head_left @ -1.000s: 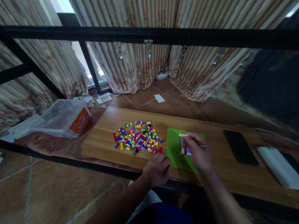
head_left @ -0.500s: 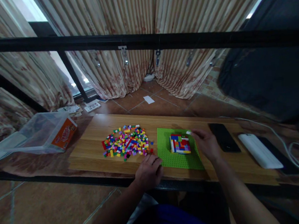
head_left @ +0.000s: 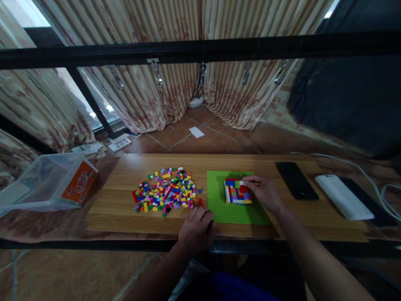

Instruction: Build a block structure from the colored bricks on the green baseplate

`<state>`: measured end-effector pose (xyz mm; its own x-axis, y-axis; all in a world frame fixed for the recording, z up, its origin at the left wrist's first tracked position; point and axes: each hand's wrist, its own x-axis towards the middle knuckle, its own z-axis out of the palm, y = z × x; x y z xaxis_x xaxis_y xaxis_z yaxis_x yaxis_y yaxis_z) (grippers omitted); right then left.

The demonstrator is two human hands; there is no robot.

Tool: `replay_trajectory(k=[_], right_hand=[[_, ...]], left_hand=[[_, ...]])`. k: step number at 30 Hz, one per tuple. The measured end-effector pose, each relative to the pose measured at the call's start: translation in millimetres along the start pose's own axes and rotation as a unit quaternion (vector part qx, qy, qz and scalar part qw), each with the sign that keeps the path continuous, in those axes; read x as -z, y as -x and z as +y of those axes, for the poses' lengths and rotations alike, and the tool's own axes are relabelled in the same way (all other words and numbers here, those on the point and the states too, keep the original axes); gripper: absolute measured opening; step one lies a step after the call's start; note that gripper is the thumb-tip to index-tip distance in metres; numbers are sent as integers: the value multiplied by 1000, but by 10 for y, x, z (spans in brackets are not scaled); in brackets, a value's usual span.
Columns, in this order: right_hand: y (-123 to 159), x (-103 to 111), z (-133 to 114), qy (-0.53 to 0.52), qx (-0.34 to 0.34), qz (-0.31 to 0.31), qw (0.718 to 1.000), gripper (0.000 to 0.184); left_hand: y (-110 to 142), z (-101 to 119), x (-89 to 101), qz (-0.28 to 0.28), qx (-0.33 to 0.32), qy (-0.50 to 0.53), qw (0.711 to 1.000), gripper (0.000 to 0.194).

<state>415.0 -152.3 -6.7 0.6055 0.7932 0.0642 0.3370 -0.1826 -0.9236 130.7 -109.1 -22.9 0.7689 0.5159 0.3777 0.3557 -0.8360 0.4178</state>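
Note:
A small block structure (head_left: 237, 191) of many-coloured toy bricks stands on a green studded baseplate (head_left: 215, 191). My right hand (head_left: 265, 194) reaches in from the right, thumb and finger pinched on a white brick (head_left: 241, 183) at the structure's far right corner. Whether that brick is seated there cannot be made out. My left hand (head_left: 196, 230) rests at the near edge of the wooden board, beside the baseplate's near left corner. Its fingers are curled together, and anything under them is hidden. Just beyond it lies a spread of loose coloured bricks (head_left: 167, 191).
A clear plastic bin (head_left: 49, 182) with an orange label lies at the far left. Right of the baseplate are a black phone (head_left: 296, 180), a white oblong device (head_left: 343, 196) and a cable (head_left: 372, 182). A black bar (head_left: 178, 51) crosses in front of the curtains.
My right hand has brought the white brick left and slightly down onto the structure's corner. My left hand stays in place. The whole view has shifted slightly.

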Motion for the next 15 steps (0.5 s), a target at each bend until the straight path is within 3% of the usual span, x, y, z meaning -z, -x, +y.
replay_trajectory(k=[7,15], right_hand=[[-15,-77,33,-125,-106,21,986,36],[-48,-68,-100,-219,-204,12,954,27]], left_hand=[[10,-1,-13,-2,1,-1,1000,20],[3,-8,-13,-24,0,0,1000,19]])
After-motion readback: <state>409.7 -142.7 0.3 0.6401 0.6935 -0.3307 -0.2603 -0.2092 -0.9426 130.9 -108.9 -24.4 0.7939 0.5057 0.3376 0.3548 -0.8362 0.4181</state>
